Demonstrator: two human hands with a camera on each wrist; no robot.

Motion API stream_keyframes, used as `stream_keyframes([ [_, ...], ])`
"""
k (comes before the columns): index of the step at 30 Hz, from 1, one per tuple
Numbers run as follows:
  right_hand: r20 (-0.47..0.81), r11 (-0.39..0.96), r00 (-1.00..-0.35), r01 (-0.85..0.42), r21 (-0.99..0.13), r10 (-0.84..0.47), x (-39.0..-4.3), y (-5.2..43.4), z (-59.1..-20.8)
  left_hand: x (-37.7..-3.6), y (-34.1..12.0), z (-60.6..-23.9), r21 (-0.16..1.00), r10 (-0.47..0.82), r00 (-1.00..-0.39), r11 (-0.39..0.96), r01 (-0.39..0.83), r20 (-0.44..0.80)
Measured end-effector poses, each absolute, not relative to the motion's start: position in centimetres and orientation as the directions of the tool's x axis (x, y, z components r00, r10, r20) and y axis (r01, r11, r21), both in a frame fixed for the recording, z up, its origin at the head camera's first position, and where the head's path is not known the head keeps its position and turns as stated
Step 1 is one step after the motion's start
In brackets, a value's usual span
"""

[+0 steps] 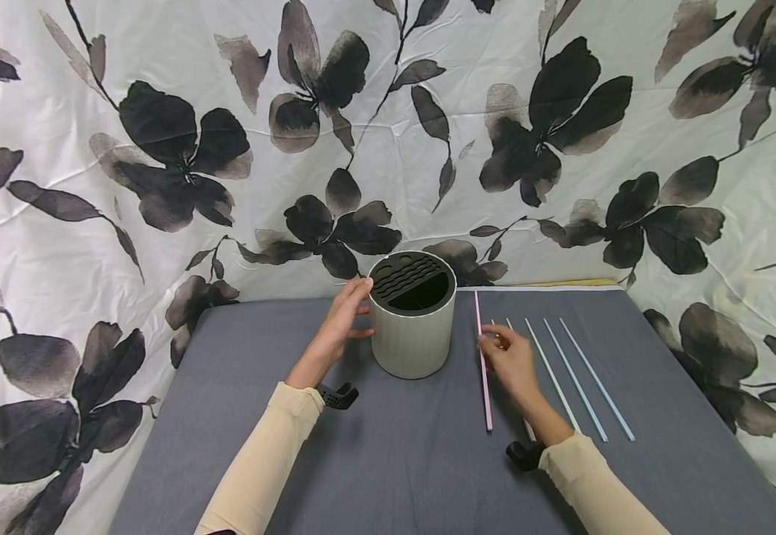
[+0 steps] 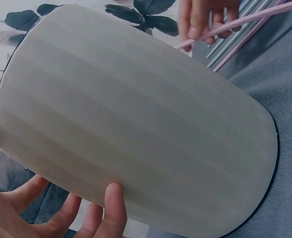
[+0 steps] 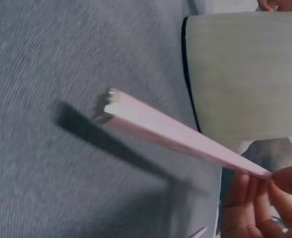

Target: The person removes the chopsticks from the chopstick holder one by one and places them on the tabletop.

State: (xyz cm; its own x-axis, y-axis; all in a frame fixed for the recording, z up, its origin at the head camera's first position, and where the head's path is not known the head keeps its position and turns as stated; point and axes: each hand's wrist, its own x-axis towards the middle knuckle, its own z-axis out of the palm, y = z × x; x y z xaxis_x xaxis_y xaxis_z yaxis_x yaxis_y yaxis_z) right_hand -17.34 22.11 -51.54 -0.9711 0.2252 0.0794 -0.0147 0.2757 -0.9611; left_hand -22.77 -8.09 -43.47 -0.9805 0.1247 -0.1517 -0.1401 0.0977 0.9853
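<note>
Straws are lying in a row on the gray tablecloth (image 1: pixel 388 461), and the pink straw (image 1: pixel 482 357) is the one in play: its long axis is running almost straight from 12 o'clock to 6 o'clock, far tip toward the flowered backdrop (image 1: pixel 160 148), near tip toward the person. It is sitting just at 3 o'clock of the round holder (image 1: pixel 412 316). The right hand (image 1: pixel 508 357) is reaching in from 5 o'clock, palm down, and the wrist view is showing thumb and fingertips (image 3: pixel 284 181) pinching the pink straw, with its free end raised off the cloth and casting a shadow. Three pale blue straws (image 1: pixel 578 379) are lying at 3 o'clock of that hand, parallel, slanting slightly toward 11 o'clock.

Over at 9 o'clock of the holder, the left hand (image 1: pixel 341 319) is coming in from 7 o'clock, forearm angled up the table, fingers curling around the ribbed wall and thumb (image 2: pixel 113 206) pressing against it. The holder is standing upright, its dark slotted top facing up.
</note>
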Motion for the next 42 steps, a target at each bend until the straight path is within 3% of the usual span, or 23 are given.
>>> stream_keyframes([
  [9, 0.005, 0.493, -0.982, 0.091, -0.865, 0.189, -17.4, 22.9, -52.4, -22.7, -8.1, -43.6, 0.986, 0.117, -0.982, 0.092, -0.140, -0.150],
  [17, 0.030, 0.653, -0.987, 0.081, -0.753, 0.157, -18.2, 23.4, -53.8, -22.6, -8.2, -43.6, 0.986, 0.116, -0.982, 0.093, -0.137, -0.147],
  [30, 0.061, 0.749, -0.992, 0.043, -0.661, 0.111, -18.4, 23.6, -54.1, -22.5, -8.1, -43.4, 0.985, 0.115, -0.981, 0.093, -0.145, -0.155],
  [42, 0.098, 0.711, -0.988, 0.017, -0.702, 0.120, -17.6, 24.1, -53.7, -23.0, -7.9, -43.7, 0.984, 0.132, -0.978, 0.097, -0.151, -0.163],
])
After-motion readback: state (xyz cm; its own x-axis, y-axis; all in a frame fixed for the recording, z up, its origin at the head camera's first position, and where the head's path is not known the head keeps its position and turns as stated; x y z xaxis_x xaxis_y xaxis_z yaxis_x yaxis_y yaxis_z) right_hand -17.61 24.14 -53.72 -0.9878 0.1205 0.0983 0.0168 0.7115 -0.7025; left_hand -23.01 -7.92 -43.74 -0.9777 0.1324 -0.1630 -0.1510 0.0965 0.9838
